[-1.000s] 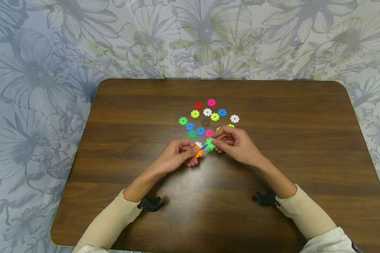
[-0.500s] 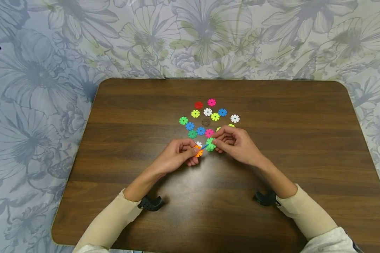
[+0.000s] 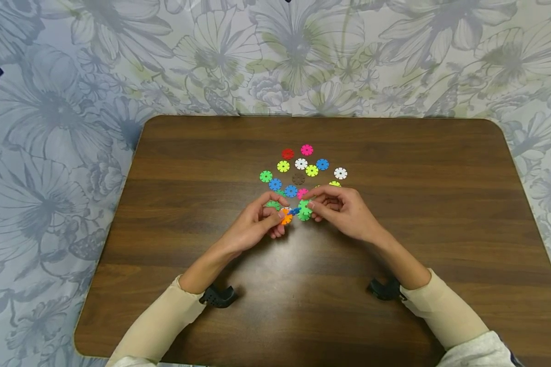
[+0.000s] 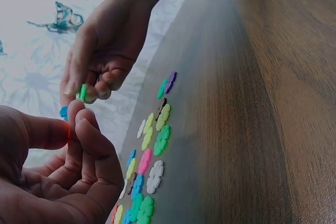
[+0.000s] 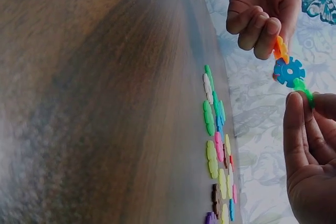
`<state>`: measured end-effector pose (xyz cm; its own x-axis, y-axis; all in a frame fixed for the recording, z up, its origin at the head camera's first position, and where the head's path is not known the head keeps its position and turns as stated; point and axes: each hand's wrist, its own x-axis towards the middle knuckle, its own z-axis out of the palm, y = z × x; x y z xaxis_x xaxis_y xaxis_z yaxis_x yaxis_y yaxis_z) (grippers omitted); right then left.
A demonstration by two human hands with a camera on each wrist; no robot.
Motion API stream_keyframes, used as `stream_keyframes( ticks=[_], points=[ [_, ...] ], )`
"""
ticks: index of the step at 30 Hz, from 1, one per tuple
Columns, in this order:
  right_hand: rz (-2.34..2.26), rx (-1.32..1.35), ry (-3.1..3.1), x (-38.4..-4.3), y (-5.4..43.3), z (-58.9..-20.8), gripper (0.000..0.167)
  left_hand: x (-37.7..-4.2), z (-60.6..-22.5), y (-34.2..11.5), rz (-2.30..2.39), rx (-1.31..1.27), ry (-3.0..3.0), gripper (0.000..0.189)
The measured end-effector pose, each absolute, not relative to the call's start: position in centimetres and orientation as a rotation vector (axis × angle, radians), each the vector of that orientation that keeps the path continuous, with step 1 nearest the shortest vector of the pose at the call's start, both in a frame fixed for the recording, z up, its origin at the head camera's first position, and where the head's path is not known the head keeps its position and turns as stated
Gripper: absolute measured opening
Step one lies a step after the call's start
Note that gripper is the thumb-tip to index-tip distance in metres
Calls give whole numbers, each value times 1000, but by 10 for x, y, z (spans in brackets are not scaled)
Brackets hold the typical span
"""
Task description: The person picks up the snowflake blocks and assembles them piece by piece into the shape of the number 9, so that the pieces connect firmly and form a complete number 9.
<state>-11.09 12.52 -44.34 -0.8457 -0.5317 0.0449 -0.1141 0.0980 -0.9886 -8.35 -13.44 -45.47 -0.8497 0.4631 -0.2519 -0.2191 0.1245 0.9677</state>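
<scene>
My left hand point(image 3: 257, 220) pinches an orange notched plastic disc point(image 3: 286, 219) between thumb and fingers. In my right hand point(image 3: 344, 210), thumb and fingertips pinch a light green notched disc point(image 5: 301, 86). Between the hands is a blue notched disc point(image 5: 289, 72), its slots meeting the orange disc point(image 5: 281, 50) on one side and the green one on the other. The three form one chain held above the table. In the left wrist view the orange disc is mostly hidden behind the fingers, while the green disc point(image 4: 82, 92) shows edge-on.
Several loose notched discs lie flat on the brown wooden table point(image 3: 188, 168) beyond the hands, among them a red disc point(image 3: 287, 153), a brown disc point(image 3: 298, 178) and a white disc point(image 3: 341, 173). A flower-patterned covering point(image 3: 303, 51) stands behind the table's far edge.
The blue disc, a thin edge-on strip before, now shows broader between the hands. My left fingers have shifted slightly up and left over the orange disc; the right hand has barely moved.
</scene>
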Motion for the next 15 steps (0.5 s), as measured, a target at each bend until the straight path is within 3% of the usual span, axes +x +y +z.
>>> stream_keyframes(
  ticks=[8, 15],
  points=[
    [-1858, -640, 2010, -114, 129, -459, 32, -85, -455, -136, 1823, 250, 1914, 16],
    [-1913, -646, 2025, -114, 129, -462, 27, -86, -456, -136, 1789, 256, 1937, 25]
  ],
)
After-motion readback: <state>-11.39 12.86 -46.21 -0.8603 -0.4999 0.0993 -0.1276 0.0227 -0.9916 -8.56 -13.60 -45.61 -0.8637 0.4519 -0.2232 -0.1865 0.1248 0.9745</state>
